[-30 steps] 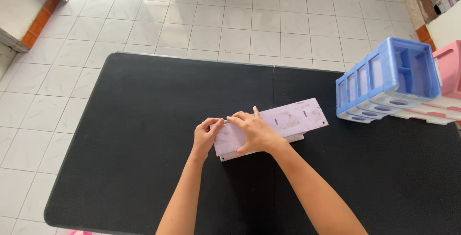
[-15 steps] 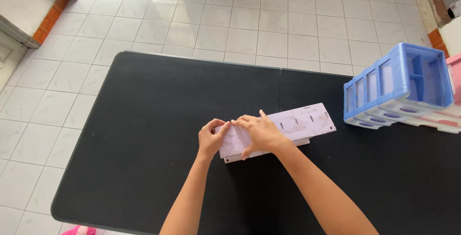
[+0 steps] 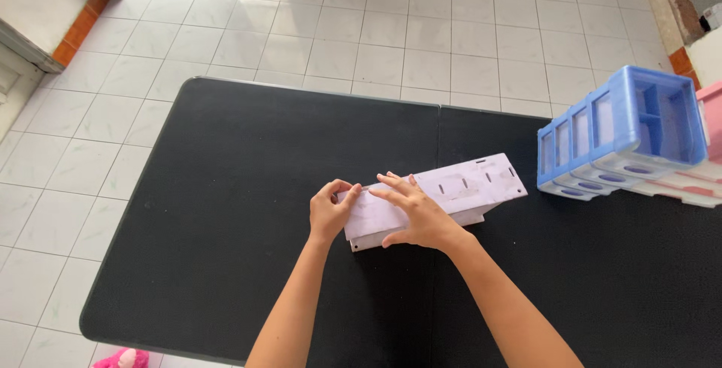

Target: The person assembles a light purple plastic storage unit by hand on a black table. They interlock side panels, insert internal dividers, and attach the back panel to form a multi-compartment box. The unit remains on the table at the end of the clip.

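Note:
A long pale pink plastic panel [image 3: 470, 186] with small slots lies flat near the middle of the black table [image 3: 226, 187]. My left hand [image 3: 331, 210] grips its near left end, fingers curled over the edge. My right hand [image 3: 417, 214] lies spread on top of the panel's left half, pressing it down. The panel's right half is uncovered and points toward a blue drawer box.
A blue plastic drawer box [image 3: 620, 135] lies tipped on white and pink plastic parts [image 3: 684, 187] at the table's right edge. White floor tiles [image 3: 421, 29] surround the table. A pink object [image 3: 120, 358] sits on the floor at the lower left.
Both hands keep their place on the panel's left end. My right fingers have spread a little wider; the view has shifted slightly.

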